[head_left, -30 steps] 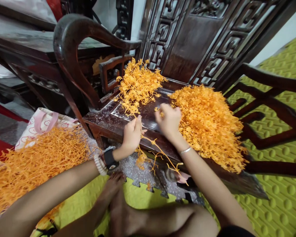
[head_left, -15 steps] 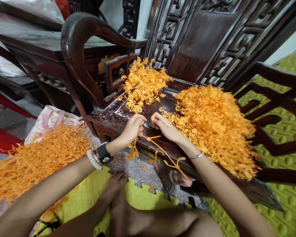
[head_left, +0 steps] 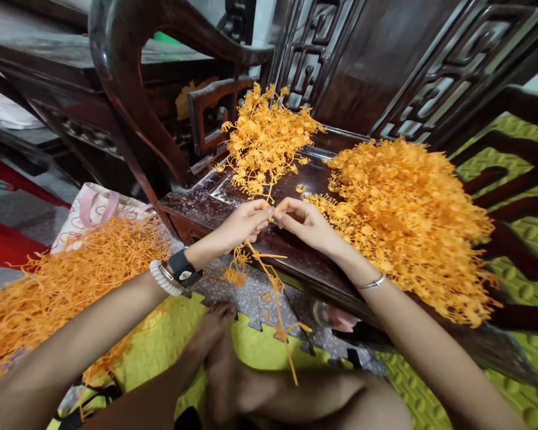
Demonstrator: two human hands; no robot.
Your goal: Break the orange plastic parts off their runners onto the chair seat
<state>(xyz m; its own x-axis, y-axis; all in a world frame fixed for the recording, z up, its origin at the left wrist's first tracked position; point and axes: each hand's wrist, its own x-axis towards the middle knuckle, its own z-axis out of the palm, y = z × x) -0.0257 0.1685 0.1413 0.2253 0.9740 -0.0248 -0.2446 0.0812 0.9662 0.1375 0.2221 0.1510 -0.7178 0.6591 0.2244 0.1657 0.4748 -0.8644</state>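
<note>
Left hand [head_left: 244, 224] pinches one branched orange strand [head_left: 275, 284], which dangles past the chair seat's [head_left: 196, 214] front edge. Right hand [head_left: 307, 226] meets it, fingertips bent; grip unclear from here. Two orange piles [head_left: 407, 221] on seat; one strand heap [head_left: 94, 263] below, beside one bag [head_left: 75, 218].

Head cam, fwd/down view, close over legs [head_left: 309, 397] & chair seat [head_left: 312, 176].

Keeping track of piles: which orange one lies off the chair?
The stringy pile by the bag; the smaller pile and larger pile sit on the chair.
</note>
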